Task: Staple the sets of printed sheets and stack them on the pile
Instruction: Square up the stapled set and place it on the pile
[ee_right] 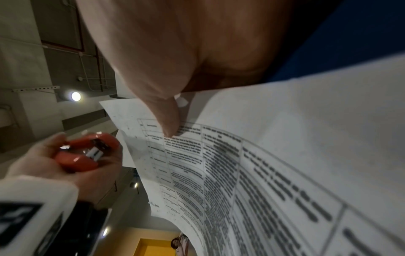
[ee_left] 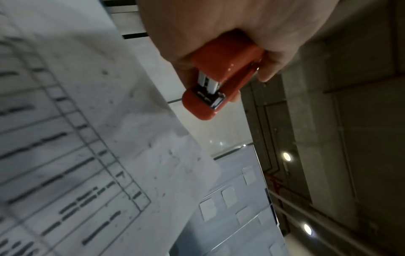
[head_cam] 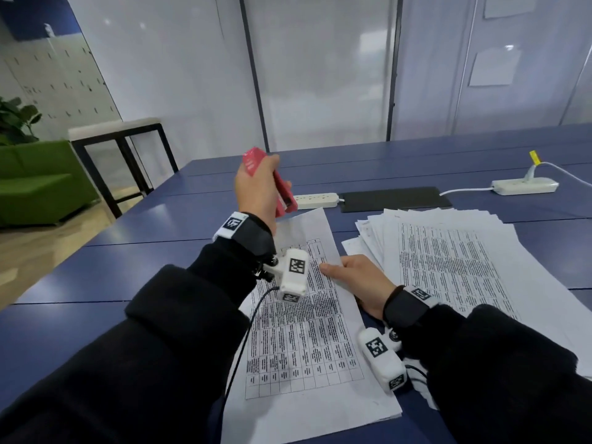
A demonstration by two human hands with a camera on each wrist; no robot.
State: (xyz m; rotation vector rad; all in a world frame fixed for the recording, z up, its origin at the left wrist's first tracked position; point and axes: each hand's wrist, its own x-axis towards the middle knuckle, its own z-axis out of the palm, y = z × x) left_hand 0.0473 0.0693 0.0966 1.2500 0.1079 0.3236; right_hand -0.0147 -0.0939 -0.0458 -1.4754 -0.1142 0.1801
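Left hand (head_cam: 256, 190) grips small red plastic stapler (head_cam: 282, 192) (jaws apart) beside corner; right hand (head_cam: 358, 283) pinches printed white sheet set (head_cam: 304, 331). Next: bite corner w/ stapler.

Sheet set (head_cam: 304, 331) on table (head_cam: 160, 261), pile (head_cam: 455, 261) right.
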